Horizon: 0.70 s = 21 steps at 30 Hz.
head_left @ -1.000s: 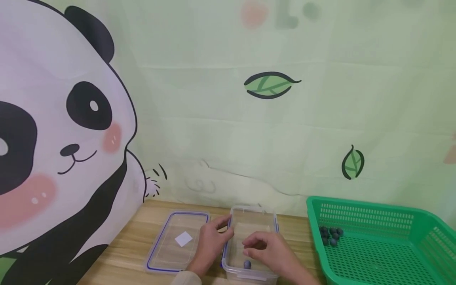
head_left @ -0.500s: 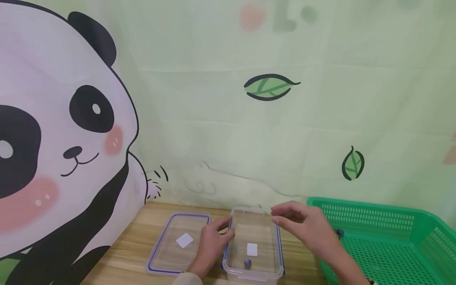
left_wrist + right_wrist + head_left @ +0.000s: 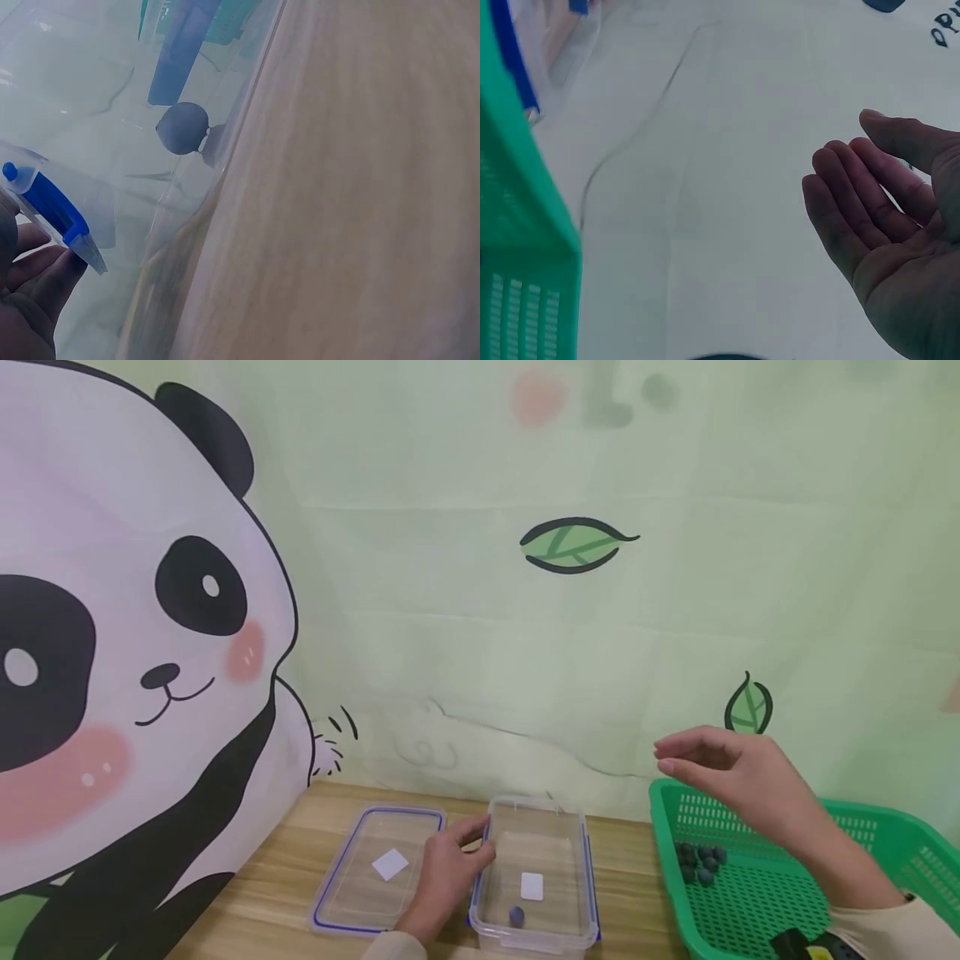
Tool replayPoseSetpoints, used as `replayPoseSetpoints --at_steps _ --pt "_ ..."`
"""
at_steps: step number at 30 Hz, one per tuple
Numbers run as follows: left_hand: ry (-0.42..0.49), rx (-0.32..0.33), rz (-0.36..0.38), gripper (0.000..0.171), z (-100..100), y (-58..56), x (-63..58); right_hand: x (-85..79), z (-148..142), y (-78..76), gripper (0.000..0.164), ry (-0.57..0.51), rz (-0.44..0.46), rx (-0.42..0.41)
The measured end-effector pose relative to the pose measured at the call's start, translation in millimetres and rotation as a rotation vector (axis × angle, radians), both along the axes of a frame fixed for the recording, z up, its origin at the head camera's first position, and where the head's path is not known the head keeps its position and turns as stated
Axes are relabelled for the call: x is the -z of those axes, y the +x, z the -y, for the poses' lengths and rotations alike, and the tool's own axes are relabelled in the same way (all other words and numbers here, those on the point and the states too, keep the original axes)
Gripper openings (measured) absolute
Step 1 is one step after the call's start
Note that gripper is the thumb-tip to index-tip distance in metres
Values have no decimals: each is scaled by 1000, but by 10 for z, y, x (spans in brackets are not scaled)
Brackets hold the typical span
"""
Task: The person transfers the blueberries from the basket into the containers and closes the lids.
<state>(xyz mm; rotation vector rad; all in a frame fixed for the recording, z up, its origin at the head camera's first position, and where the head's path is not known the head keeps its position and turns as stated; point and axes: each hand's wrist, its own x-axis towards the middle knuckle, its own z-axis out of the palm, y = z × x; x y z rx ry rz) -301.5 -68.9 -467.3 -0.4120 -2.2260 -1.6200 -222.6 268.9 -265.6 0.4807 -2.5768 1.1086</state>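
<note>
Between the hands [image 3: 444, 870] [image 3: 753, 781], nearer the left, blueberry [image 3: 517, 917], inside box [image 3: 540, 935]

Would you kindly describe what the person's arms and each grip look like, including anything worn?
The left grip and right grip are ungloved. The left sleeve and right sleeve are cream. Beside the right one shows a black item with a yellow patch, cut off by the frame.

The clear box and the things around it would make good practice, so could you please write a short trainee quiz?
1. True or false: the right hand is empty.
2. How many berries lie inside the clear box? a) none; b) one; c) four.
3. Fill in: in the head view, the lid lies to the ____ of the clear box.

Key: 1. True; 2. b; 3. left.
</note>
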Motion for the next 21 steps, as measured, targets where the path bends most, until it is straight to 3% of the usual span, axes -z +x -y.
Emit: replayPoseSetpoints --at_steps 6,21 --pt "-6 1 0 41 8 -1 -4 -8 -348 -195 39 92 50 32" --pt "-3 0 10 42 13 -3 9 439 -782 -524 36 123 81 -8"
